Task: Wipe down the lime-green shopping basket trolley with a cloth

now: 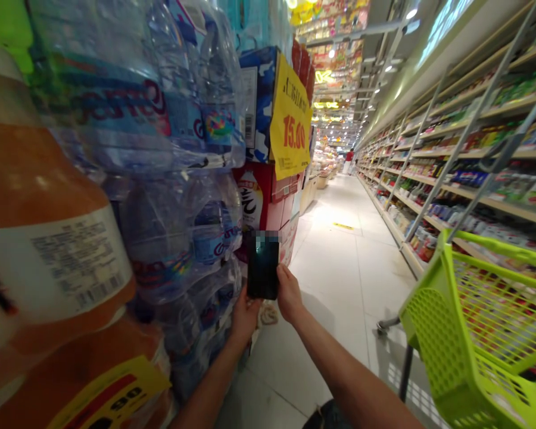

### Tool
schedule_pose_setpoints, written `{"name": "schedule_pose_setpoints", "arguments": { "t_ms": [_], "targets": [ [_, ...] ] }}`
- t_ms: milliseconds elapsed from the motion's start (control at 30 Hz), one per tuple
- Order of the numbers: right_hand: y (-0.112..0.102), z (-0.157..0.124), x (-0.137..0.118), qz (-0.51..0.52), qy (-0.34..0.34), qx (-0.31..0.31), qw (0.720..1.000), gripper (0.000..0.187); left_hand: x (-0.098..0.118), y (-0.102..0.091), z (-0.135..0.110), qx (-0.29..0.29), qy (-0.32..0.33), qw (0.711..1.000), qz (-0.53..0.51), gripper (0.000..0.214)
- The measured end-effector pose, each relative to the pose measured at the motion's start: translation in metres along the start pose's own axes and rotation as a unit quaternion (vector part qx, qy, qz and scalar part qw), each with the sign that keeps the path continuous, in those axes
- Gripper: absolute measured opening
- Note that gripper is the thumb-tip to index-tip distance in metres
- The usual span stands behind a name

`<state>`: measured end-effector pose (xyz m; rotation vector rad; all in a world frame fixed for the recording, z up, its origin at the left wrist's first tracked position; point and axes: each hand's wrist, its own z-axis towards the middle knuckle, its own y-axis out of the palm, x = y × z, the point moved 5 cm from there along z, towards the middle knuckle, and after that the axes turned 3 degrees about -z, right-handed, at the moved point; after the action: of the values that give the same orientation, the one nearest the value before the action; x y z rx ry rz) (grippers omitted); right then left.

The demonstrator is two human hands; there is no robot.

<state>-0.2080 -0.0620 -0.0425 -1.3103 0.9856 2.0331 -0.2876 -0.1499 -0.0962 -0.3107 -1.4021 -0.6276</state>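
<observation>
A dark smartphone (263,271) is held upright in front of me, its screen nearly black with a small bright reflection near the top. My left hand (245,311) grips its lower left edge, and my right hand (290,292) closes on its right side. Behind the phone stands a stack of red cartons (256,196). Just left of my hands rise shrink-wrapped packs of clear water bottles (156,238). A yellow price sign reading 15.00 (292,122) hangs on a blue box (252,107) above the cartons.
Large orange drink bottles (49,167) crowd the near left. At the right stands a lime-green shopping cart (446,333), tall shelves (464,161) of packaged goods behind it. A white tiled aisle floor (339,256) runs ahead, where a person in red (349,158) is far off.
</observation>
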Motion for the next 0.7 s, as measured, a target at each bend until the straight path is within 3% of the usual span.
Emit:
{"name": "schedule_pose_setpoints", "arguments": {
  "t_ms": [300,533,700],
  "targets": [
    [0.005,0.036,0.019,-0.069,-0.023,0.117,0.991,0.042,0.003,0.010,0.009,0.049,-0.004,0.998,0.024,0.038],
    [0.009,0.043,0.029,-0.069,-0.040,0.134,0.988,0.041,-0.010,0.019,0.001,0.045,-0.076,0.992,-0.091,0.052],
    [0.024,0.044,0.033,-0.099,-0.048,0.137,0.984,0.037,-0.015,0.016,0.005,0.053,-0.102,0.988,-0.104,0.050]
  ]
}}
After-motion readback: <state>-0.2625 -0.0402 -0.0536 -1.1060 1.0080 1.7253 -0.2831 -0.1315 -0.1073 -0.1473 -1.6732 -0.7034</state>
